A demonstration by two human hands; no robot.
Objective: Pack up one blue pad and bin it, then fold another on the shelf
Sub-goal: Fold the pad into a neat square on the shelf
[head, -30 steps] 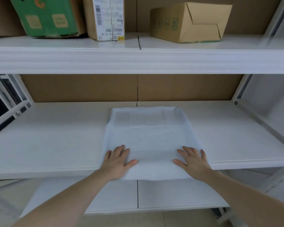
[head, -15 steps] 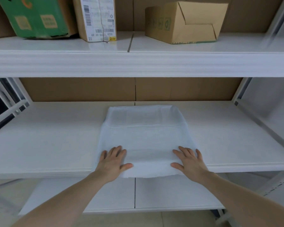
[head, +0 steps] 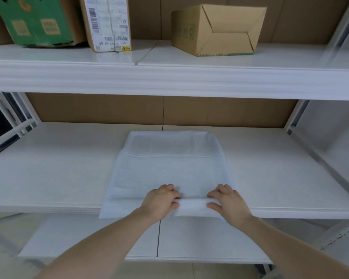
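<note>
A pale blue pad lies flat on the middle white shelf, its near edge hanging a little over the shelf's front. Its far end is folded over in a band. My left hand and my right hand sit close together at the pad's near edge, each pinching it between thumb and fingers. Between them the edge is lifted and rolled into a small fold.
The upper shelf carries a green box, a tall labelled carton and an open brown cardboard box. A lower shelf lies under my forearms. Metal uprights flank the bay.
Both hands slid inward from the pad's near corners toward its middle. They went from lying flat and spread to gripping the near edge, which is now raised in a fold.
</note>
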